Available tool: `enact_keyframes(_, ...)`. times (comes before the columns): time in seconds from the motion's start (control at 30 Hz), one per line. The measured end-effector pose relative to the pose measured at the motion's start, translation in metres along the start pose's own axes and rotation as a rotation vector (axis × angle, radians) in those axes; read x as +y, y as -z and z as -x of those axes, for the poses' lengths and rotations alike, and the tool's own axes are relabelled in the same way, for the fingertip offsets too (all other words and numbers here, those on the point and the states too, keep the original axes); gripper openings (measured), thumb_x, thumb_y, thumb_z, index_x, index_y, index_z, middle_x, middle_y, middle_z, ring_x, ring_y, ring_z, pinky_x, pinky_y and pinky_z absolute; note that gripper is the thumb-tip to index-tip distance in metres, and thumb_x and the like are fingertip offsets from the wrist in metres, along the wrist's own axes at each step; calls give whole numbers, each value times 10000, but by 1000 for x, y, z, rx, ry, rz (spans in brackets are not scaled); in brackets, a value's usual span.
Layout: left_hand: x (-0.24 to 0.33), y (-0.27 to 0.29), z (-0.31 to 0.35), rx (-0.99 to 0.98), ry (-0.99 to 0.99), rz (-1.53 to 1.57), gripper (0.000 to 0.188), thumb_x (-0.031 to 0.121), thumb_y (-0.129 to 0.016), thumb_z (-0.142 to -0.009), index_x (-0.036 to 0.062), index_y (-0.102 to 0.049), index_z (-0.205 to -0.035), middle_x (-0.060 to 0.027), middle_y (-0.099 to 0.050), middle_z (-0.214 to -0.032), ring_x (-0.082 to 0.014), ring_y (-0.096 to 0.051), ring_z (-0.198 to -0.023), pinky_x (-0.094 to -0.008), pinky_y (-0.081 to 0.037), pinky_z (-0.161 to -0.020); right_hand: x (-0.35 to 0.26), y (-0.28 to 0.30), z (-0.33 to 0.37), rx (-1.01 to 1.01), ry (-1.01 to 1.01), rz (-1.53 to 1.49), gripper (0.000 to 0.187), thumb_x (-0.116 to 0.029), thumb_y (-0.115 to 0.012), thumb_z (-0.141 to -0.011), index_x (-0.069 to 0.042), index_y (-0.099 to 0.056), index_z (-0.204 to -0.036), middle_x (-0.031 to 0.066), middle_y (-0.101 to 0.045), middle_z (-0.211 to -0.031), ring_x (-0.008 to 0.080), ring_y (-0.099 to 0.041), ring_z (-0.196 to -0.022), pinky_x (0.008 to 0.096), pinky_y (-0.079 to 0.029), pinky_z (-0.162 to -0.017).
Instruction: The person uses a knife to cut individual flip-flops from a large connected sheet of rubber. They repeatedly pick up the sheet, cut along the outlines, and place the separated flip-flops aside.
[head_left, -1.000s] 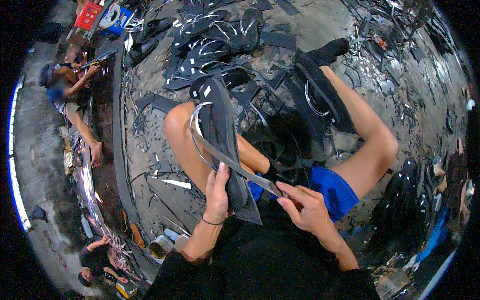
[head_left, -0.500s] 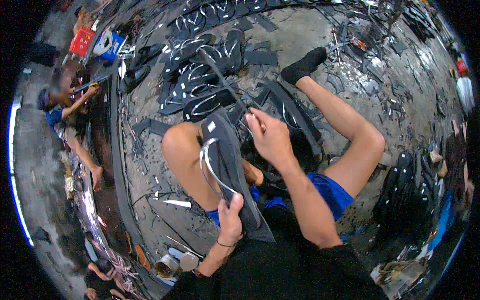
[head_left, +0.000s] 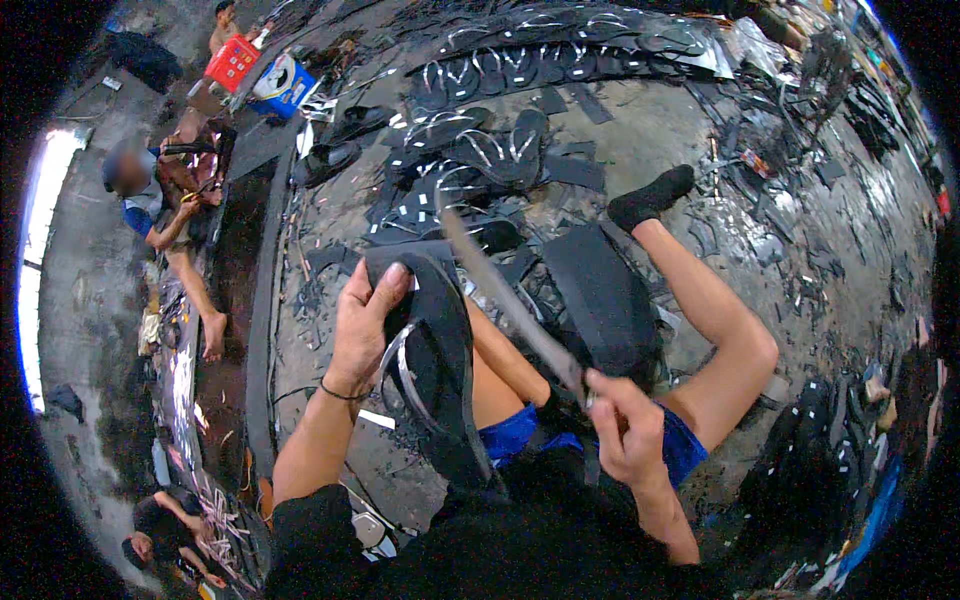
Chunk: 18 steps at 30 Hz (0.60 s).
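Note:
My left hand [head_left: 362, 328] grips the far end of a black flip-flop [head_left: 445, 340], its thumb on top of the sole. The sandal has a shiny silver-grey strap and lies lengthwise over my bent leg. My right hand [head_left: 632, 430] is closed round the handle of a long, narrow knife [head_left: 515, 310]. The blade points away from me and to the left, just right of the sandal and apart from it as far as I can see. Motion blurs the blade, and my fingers cover most of the handle.
Beyond my legs lies a pile of finished-looking flip-flops [head_left: 490, 150], with a row of sandals [head_left: 520, 70] farther off. A dark rubber block [head_left: 605, 295] sits between my legs. Black offcuts [head_left: 575, 172] litter the floor. At left, a co-worker [head_left: 140, 190] sits near a blue bucket [head_left: 283, 87].
My left hand has shifted from the sandal's near end to its far end. My right hand has pulled the knife back toward my body and to the right.

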<state>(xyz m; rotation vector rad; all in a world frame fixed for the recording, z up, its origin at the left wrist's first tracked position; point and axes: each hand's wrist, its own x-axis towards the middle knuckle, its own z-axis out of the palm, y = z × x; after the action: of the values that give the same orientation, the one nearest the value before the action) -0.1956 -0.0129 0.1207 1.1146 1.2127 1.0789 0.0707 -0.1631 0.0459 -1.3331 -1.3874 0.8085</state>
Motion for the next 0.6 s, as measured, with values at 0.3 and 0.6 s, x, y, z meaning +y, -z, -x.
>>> enact_keyframes(0.3, -36, 12, 37, -27, 272, -146, 525, 302, -620, -963, 1, -486, -1371, -64, -617, -1221, -141, -571, -1106, -290, -446, -972, 18, -22, 54, -111, -57, 96, 358, -123, -802, -781, -58, -698, -1117, 122, -711, -897, 227, -657, -663, 333, -554, -626)
enact_keyframes(0.6, -25, -12, 39, -291, 188, -33, 377, 193, -729, -897, -3, -572, -1179, -73, -693, -1066, -142, -659, -960, -311, -531, -879, -32, 9, -32, -198, -19, 171, 294, -120, -764, -830, -21, -690, -1096, 140, -700, -844, 242, -666, -634, 323, -539, -586)
